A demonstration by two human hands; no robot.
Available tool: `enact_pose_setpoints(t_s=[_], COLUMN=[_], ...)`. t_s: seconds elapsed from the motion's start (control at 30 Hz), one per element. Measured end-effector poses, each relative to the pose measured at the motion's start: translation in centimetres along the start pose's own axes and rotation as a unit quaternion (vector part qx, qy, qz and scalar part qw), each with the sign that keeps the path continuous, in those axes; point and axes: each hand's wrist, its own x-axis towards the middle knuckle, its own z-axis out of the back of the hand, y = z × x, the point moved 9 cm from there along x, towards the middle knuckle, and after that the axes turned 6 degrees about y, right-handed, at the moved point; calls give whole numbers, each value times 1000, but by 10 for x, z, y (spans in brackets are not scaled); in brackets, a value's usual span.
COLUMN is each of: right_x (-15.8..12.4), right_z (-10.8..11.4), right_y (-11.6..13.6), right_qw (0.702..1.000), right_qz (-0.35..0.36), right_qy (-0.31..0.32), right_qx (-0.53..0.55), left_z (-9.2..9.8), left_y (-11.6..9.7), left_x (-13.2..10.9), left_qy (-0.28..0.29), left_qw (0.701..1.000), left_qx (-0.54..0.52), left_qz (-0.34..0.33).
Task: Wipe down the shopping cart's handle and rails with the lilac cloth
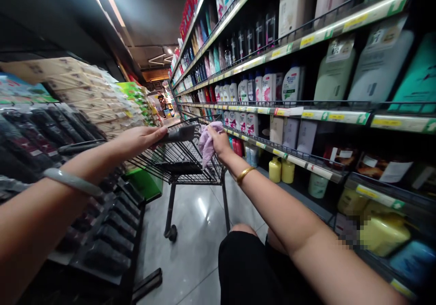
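A black wire shopping cart (184, 171) stands in front of me in the aisle. My left hand (151, 137) is closed on the left part of the cart's dark handle (182, 133), its fingertips partly hidden. In my closed right hand (220, 142) is a crumpled light purple cloth (206, 147), bunched at the right end of the handle and hanging down over the cart's wire side.
Shelves (316, 114) of shampoo bottles and pump bottles line the right side. Packaged goods (30, 132) and stacked packs (91, 96) line the left. A green box (145, 182) lies low beside the cart. Another person (161, 99) is far down the aisle.
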Motion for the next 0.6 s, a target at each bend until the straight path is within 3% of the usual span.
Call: enact_pose_setpoints(t_s=[0.07,0.17,0.3,0.5,0.6], right_x=[0,-9,-17,-13,-22], right_z=[4,29,74,109,117], right_y=[1,-10,-18,28,37], right_qw=[999,996,990,978,980], right_qz=[27,30,16,111,83], right_qy=[-21,-64,-135,-177,-175], right_qx=[-30,-53,-30,13,38], left_z=[-5,-8,-3,-7,-9], left_y=[-14,-34,-72,-131,-157], left_x=[1,7,10,13,17], left_qy=[12,37,-3,-33,-58], left_qw=[999,996,990,977,966], left_qx=[28,78,143,211,249], left_qz=[18,29,-15,-26,-25])
